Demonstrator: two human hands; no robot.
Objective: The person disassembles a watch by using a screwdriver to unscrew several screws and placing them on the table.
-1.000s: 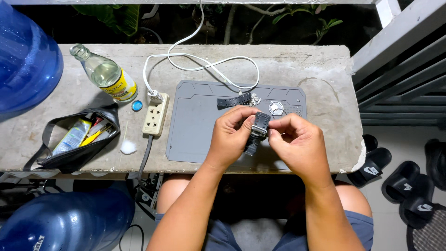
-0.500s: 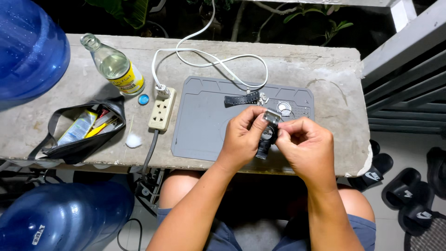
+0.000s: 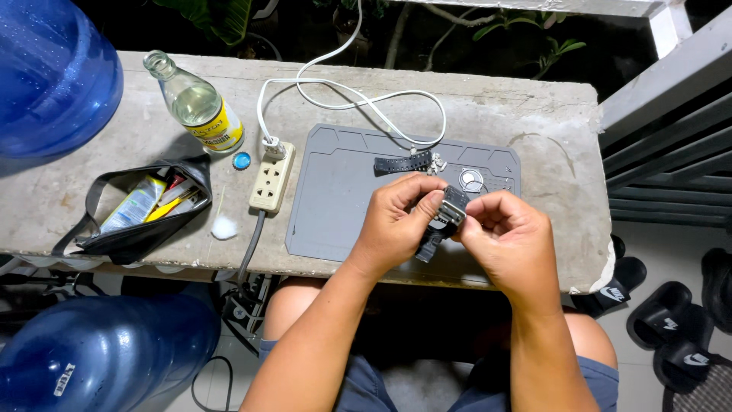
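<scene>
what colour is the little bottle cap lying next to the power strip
Blue. The bottle cap lies on the concrete bench between the glass bottle and the power strip; head view shows it.

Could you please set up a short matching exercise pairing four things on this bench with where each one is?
Things:
1. watch
2. loose strap
3. bottle cap
4. pouch

Places:
A. beside the glass bottle
B. lying on the grey mat, past the hands
C. left of the power strip
D. held between the left hand and right hand

Pairs: 1-D, 2-B, 3-A, 4-C
</scene>
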